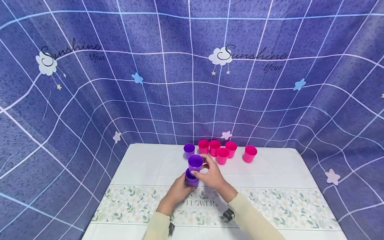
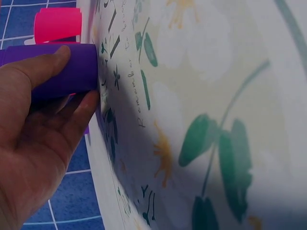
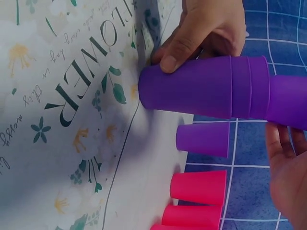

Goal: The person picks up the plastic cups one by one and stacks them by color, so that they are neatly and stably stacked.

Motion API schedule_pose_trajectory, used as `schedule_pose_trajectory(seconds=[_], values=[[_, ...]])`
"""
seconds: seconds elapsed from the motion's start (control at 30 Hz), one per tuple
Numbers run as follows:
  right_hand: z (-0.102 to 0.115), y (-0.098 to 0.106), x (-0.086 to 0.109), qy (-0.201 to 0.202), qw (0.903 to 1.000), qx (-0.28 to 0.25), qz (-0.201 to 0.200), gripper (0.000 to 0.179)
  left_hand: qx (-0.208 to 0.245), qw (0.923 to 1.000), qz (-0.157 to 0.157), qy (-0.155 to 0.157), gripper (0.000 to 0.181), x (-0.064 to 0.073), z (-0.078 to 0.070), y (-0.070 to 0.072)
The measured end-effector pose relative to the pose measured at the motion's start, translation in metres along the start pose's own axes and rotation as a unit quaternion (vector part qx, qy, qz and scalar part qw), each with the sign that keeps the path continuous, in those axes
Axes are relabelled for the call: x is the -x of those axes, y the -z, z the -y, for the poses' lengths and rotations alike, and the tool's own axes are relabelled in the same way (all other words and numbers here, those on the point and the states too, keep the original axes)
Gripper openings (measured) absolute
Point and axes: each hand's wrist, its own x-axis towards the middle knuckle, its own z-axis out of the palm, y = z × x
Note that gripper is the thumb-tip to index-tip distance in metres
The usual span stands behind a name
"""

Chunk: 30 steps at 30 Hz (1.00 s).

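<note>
A stack of nested purple cups (image 1: 192, 182) stands upright on the table, its overlapping rims showing in the right wrist view. My left hand (image 1: 177, 190) grips this stack low on its side, with the thumb along the wall in the left wrist view. Just above the stack, my right hand (image 1: 212, 173) holds another purple cup (image 1: 195, 162) between thumb and fingers, mouth up. In the right wrist view the held cup (image 3: 290, 98) meets the stack's top rim; how far its base sits inside is hidden. Behind them stands a single purple cup (image 1: 189, 151).
Several pink cups stand upright along the back of the table, four of them grouped near a front pink cup (image 1: 222, 156). One pink cup (image 1: 250, 154) is apart to the right. A blue gridded curtain (image 1: 192, 83) surrounds the white table (image 1: 150, 166), which has a floral band.
</note>
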Motion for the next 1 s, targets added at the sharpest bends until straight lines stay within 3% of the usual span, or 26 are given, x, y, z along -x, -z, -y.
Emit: schedule_pose_trajectory(seconds=[0.3,0.47,0.57,0.77,1.0], values=[[-0.01,-0.005,0.009,-0.016,0.9983,0.037,0.043,0.063,-0.004,1.0,0.004,0.0,0.072,0.001,0.002,0.0],[-0.019,-0.009,0.013,0.005,0.9971,0.061,0.046,0.063,0.001,1.0,0.003,-0.001,0.068,0.002,0.001,0.0],[-0.024,-0.01,0.015,0.01,0.9973,0.061,0.039,0.062,0.0,1.0,-0.003,0.001,0.065,0.002,0.001,0.0],[-0.027,-0.011,0.017,-0.027,0.9979,0.047,0.037,0.063,-0.001,1.0,-0.005,0.002,0.068,0.001,0.002,-0.001],[-0.028,-0.01,0.018,-0.029,0.9972,0.039,0.057,0.061,0.004,1.0,-0.005,0.007,0.069,0.0,0.005,-0.003]])
